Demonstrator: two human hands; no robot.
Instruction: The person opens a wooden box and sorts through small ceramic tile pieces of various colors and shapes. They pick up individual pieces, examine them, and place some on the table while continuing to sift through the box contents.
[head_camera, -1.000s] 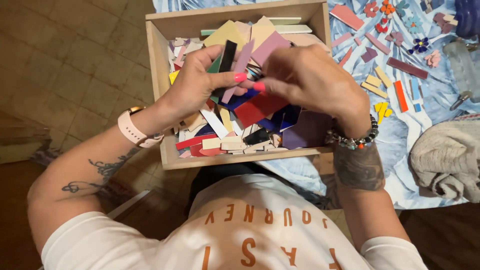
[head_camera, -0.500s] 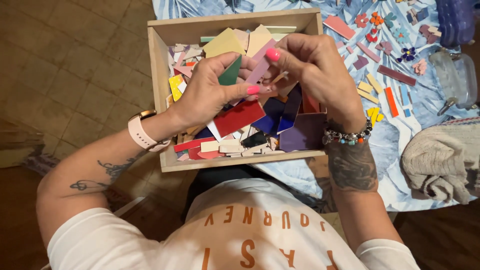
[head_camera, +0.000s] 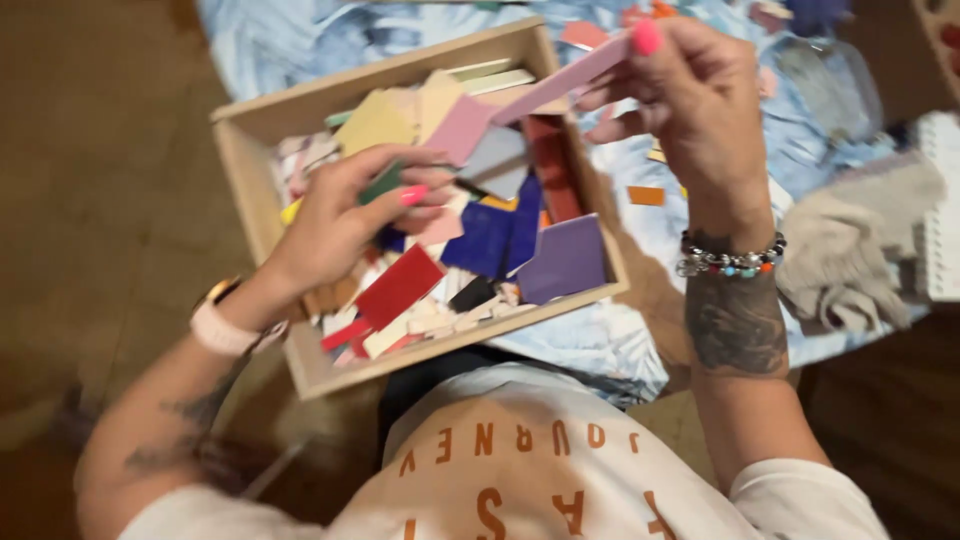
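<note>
A wooden box (head_camera: 262, 120) rests on my lap, filled with several coloured tile pieces: red, blue, purple, yellow, pink and white. My left hand (head_camera: 345, 215) sits inside the box over the pieces, fingers curled around a small green tile piece (head_camera: 383, 181). My right hand (head_camera: 692, 95) is raised above the box's right edge and pinches a long pink tile strip (head_camera: 560, 80) between thumb and fingers. A large purple tile (head_camera: 565, 258) lies at the box's near right corner.
A blue patterned cloth (head_camera: 600, 345) covers the surface beyond and under the box, with scattered tile bits such as an orange piece (head_camera: 646, 195). A grey rag (head_camera: 850, 255) lies at the right beside a white ridged object (head_camera: 940, 220). Brown tiled floor is at left.
My right hand has lifted away from the left, up and to the right, carrying the pink strip. The left hand stayed in the box. The view has shifted and zoomed.
</note>
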